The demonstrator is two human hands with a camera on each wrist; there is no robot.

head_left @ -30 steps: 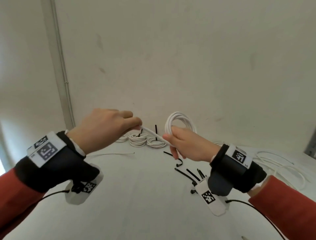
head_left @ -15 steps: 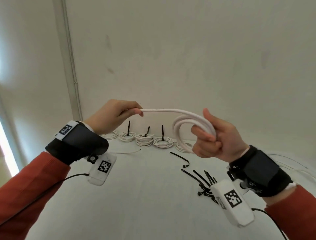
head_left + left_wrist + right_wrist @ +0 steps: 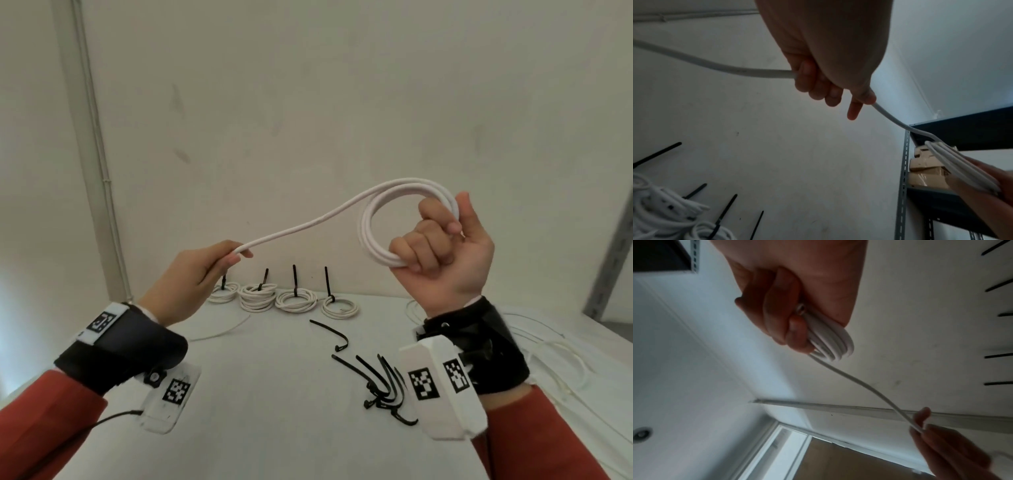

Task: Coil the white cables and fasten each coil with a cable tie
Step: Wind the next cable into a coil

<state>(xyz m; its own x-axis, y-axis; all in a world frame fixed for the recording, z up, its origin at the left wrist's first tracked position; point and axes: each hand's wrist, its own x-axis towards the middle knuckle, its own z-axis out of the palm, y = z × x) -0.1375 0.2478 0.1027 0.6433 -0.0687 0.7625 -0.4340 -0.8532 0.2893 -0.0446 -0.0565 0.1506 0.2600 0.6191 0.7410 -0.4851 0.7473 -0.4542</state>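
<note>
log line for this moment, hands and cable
phase: coiling | right hand: grips coil of white cable | left hand: pinches free run | tied coils: four in view | loose cable ties: lying untouched

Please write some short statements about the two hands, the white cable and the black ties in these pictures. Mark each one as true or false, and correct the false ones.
1. The right hand grips the coiled part of a white cable, held up above the table. True.
2. The left hand is empty. False: it pinches the straight run of the same white cable.
3. A black tie already fastens the coiled part in the right hand. False: no tie is on it, and the loose black ties lie on the table.
4. Tied coils lie at the far side of the table, by the wall. True.
</note>
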